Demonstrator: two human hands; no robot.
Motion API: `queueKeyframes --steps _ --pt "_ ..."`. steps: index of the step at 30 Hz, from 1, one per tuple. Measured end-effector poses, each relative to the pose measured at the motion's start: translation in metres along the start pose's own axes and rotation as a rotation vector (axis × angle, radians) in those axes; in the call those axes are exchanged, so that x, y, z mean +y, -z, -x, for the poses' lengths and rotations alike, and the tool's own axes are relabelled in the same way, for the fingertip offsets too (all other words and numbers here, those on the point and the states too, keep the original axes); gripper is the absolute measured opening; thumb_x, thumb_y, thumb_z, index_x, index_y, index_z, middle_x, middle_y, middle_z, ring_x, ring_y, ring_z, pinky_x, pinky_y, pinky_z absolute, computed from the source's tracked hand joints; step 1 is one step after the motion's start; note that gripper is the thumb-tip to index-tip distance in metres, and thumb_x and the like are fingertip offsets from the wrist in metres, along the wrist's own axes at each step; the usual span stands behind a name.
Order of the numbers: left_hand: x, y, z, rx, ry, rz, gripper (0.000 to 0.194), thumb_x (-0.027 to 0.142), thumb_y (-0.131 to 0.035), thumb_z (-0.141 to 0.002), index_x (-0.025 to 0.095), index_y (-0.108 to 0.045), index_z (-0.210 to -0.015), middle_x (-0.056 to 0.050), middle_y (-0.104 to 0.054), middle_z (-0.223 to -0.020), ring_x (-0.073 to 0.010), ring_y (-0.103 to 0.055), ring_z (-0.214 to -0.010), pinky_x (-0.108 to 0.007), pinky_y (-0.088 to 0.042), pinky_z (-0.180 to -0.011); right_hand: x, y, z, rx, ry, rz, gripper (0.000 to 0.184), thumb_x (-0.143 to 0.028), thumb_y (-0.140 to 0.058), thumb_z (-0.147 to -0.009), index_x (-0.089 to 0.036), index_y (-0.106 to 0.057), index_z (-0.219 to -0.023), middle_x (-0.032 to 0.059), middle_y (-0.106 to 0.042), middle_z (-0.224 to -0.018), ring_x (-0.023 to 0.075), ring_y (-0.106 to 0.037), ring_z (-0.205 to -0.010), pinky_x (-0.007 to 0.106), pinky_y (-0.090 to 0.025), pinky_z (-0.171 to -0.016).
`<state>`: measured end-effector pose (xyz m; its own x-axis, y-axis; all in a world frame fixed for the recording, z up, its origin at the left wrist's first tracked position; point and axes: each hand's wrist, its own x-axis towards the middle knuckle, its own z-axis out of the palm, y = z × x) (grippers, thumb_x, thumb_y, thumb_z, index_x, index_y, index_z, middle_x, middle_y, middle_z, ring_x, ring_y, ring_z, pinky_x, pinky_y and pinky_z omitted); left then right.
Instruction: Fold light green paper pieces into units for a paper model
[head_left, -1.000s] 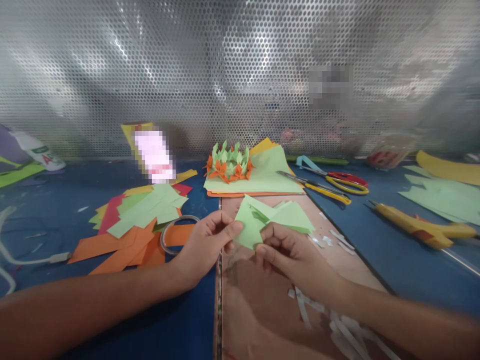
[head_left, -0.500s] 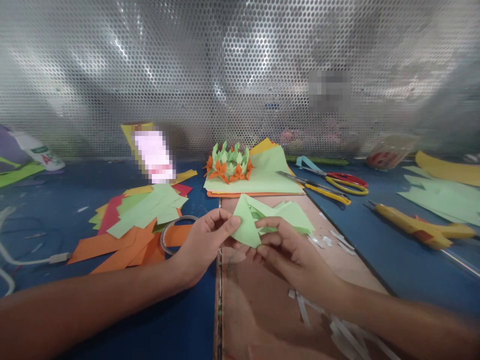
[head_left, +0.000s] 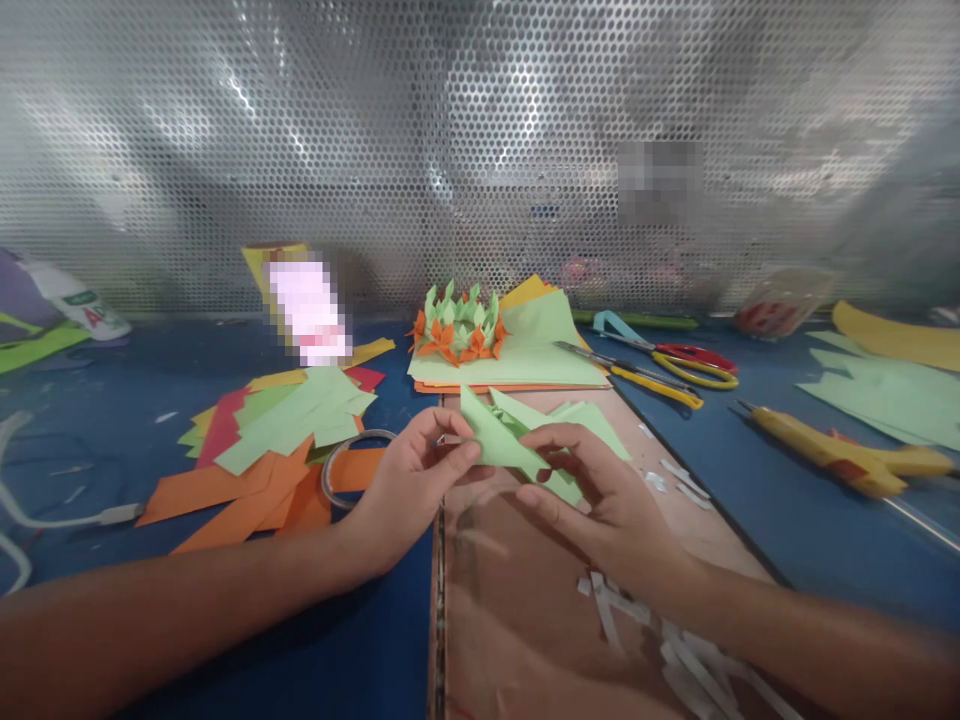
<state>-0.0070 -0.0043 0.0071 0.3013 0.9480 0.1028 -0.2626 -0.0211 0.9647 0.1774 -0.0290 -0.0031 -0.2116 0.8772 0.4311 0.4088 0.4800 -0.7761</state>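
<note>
My left hand (head_left: 420, 475) is closed, thumb and fingers pinching the left end of a folded light green paper (head_left: 491, 435). The paper is tilted, with a pointed corner up at the left and a narrow end slanting down to the right. Around that lower end my right hand (head_left: 592, 485) curves loosely, its fingertips close to or touching the paper and its thumb apart below. More green paper pieces (head_left: 596, 425) lie behind my right fingers, partly hidden. Beyond them, a ring of folded green and orange paper (head_left: 461, 330) stands on stacked coloured sheets (head_left: 547, 365).
Coloured paper strips (head_left: 292, 425) and a tape roll (head_left: 330, 475) lie left, near a white cable (head_left: 75, 520). Scissors (head_left: 652, 370), a yellow glue gun (head_left: 840, 450) and green sheets (head_left: 892, 390) lie right. White scraps (head_left: 607, 610) litter the brown board (head_left: 510, 620). A perforated metal panel (head_left: 480, 150) rises behind.
The folded green paper has turned so that its narrow end slants down to the right. My right thumb and fingers have spread apart from their pinch on its lower corner.
</note>
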Motion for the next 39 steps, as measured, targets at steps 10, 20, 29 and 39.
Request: queueKeyframes --steps 10,20,29,39 --pt "0.0023 -0.0012 0.0005 0.059 0.044 -0.041 0.015 0.023 -0.065 -0.072 0.017 -0.052 -0.075 0.005 -0.048 -0.077 -0.0068 -0.05 -0.07 -0.024 -0.054 -0.073 -0.0018 0.0057 -0.008 0.079 0.225 0.204 0.015 -0.018 -0.059 -0.079 -0.024 -0.058 -0.092 0.0045 -0.06 -0.09 0.0187 -0.055 -0.089 0.032 -0.047 -0.077" --pt "0.0032 0.0003 0.0004 0.02 0.065 -0.147 0.018 0.026 -0.065 -0.072 0.017 -0.05 -0.075 0.005 -0.048 -0.067 -0.0065 -0.047 -0.061 -0.019 -0.048 -0.062 -0.006 0.0071 -0.0077 0.024 0.209 0.182 0.005 -0.017 -0.063 -0.075 -0.022 -0.061 -0.076 0.0038 -0.058 -0.086 0.0164 -0.058 -0.08 0.029 -0.048 -0.073" --pt "0.0035 -0.0037 0.0017 -0.04 0.121 0.033 0.043 0.016 -0.065 -0.072 0.022 -0.042 -0.109 -0.002 -0.062 -0.097 -0.0138 -0.059 -0.085 -0.027 -0.049 -0.075 -0.0041 0.0051 -0.0043 -0.021 0.256 0.186 0.004 -0.019 -0.061 -0.078 -0.023 -0.063 -0.079 0.0031 -0.055 -0.08 0.0152 -0.055 -0.074 0.027 -0.048 -0.064" --pt "-0.0019 0.001 0.001 -0.043 0.214 0.035 0.016 0.028 -0.066 -0.072 0.018 -0.065 -0.084 -0.001 -0.068 -0.081 -0.0118 -0.061 -0.07 -0.024 -0.049 -0.067 -0.0068 0.0064 -0.006 -0.034 0.226 0.181 0.002 -0.02 -0.062 -0.076 -0.021 -0.062 -0.077 0.0034 -0.059 -0.076 0.0143 -0.058 -0.069 0.026 -0.048 -0.062"
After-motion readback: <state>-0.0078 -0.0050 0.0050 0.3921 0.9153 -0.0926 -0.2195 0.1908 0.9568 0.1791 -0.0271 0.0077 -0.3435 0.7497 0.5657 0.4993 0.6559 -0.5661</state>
